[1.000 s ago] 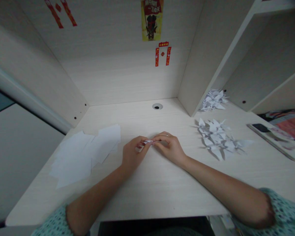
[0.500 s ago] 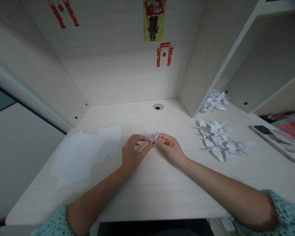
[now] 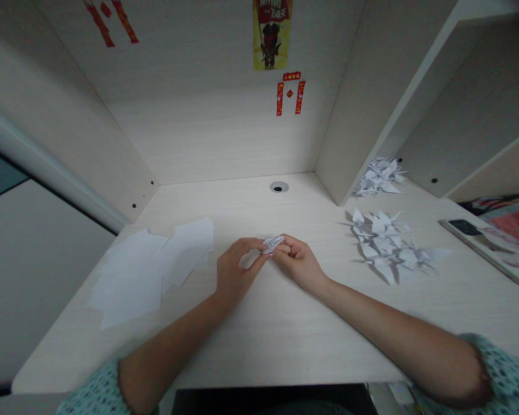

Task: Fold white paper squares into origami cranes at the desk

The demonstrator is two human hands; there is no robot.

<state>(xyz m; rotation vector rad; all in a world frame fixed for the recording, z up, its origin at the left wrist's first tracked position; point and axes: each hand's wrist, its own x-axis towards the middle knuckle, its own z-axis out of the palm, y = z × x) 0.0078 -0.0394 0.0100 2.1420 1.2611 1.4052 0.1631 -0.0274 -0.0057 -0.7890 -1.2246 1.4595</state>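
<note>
A small folded white paper (image 3: 272, 244) with grey marks on it is pinched between both hands above the middle of the desk. My left hand (image 3: 239, 265) grips its left side between thumb and fingertips, leaving a gap under the curved fingers. My right hand (image 3: 299, 262) holds the other side, its fingers curled in and its thumb against the paper. Fingertips hide part of the folds. To the right of my right hand lies a cluster of folded paper cranes (image 3: 384, 245). Left of my left hand, white paper sheets (image 3: 132, 279) overlap loosely.
Another pile of paper cranes (image 3: 380, 176) sits beside the upright divider (image 3: 350, 127). A phone-like slab (image 3: 484, 251) lies at the right, near a reddish cloth (image 3: 516, 225). A round cable hole (image 3: 279, 187) is set in the desk (image 3: 259, 351) near the back panel.
The folded paper has turned from standing more upright to lying slanted and flatter between the fingertips. Both hands keep their hold, with the left fingers shifted slightly.
</note>
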